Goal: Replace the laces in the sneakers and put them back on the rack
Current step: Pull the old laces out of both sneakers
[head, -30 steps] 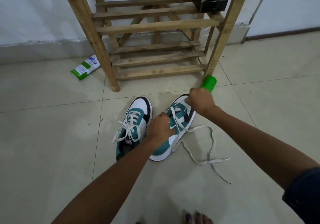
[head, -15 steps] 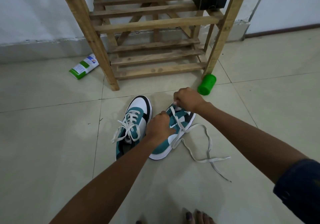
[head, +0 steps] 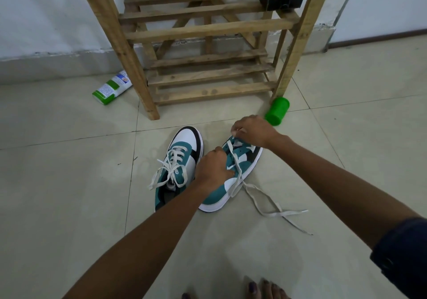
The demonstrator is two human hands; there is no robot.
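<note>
On the tiled floor in front of the wooden rack [head: 208, 31], the left sneaker [head: 179, 167] sits laced, its white bow loosely splayed over the tongue. Just to its right, the left hand [head: 213, 168] curls over the side of the right sneaker [head: 233, 176] and grips it, steadying it against the floor. That shoe looks light and fairly stiff in the sole, so a hold on the collar or midfoot should keep it from sliding on the smooth tile. Further right, the right hand [head: 251, 130] hovers over the toe end of the same shoe, fingertips closed in a narrow pinch on the lace [head: 258, 197] near the lowest eyelets. The lace is flat, soft and limp; it will not push through an eyelet by itself and is best taken close to its stiff tip. Its free length trails across the floor to the right of the shoe, where it crosses itself and could snag or knot.
</note>
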